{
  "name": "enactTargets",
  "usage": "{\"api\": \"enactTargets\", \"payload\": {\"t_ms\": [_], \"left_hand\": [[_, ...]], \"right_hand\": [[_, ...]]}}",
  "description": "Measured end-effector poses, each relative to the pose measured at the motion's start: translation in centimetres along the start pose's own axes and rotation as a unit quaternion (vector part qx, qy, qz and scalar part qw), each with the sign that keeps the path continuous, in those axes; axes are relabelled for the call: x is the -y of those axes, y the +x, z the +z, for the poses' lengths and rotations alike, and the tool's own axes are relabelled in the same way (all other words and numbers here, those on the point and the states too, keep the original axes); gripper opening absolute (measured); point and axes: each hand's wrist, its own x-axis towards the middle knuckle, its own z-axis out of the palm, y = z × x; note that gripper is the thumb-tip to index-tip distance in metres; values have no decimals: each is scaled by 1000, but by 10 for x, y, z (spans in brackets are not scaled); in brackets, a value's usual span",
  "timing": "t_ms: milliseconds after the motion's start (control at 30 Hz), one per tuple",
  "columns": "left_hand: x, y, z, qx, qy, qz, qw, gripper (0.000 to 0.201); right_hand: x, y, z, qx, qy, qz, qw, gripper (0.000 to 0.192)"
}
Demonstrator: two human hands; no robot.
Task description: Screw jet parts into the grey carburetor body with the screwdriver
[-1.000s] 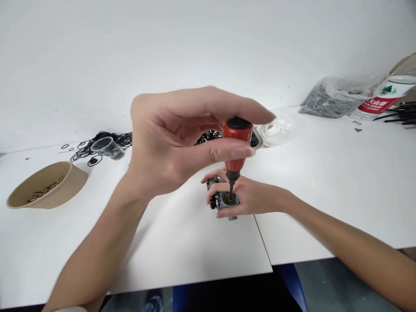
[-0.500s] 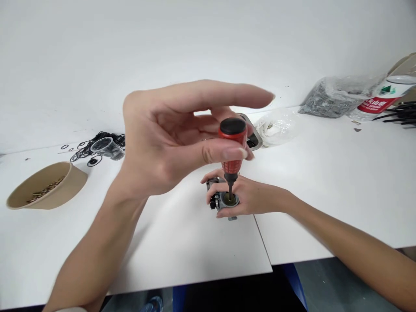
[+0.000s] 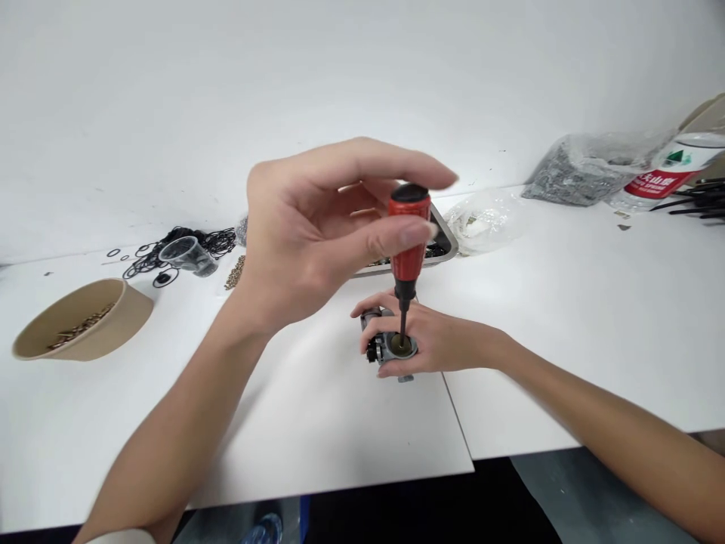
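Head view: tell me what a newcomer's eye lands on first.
First comes the left hand, raised in the middle, pinching a red-handled screwdriver held upright. Its tip stands in a small grey metal part, gripped by the right hand on the white table. Off to the left sit a brown paper bowl and a heap of black rings.
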Motion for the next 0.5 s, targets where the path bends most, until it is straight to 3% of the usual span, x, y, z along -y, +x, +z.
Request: {"api": "enactTargets", "payload": {"t_ms": [133, 367, 500], "left_hand": [[5, -2, -3, -22, 25, -13, 999, 24], [7, -3, -1, -9, -12, 27, 1000, 22], [9, -7, -4, 13, -39, -16, 999, 29]], "right_hand": [[1, 1, 1, -3, -6, -1, 1000, 25], [2, 3, 2, 0, -3, -1, 1000, 27], [2, 4, 3, 1, -1, 2, 1000, 27]]}}
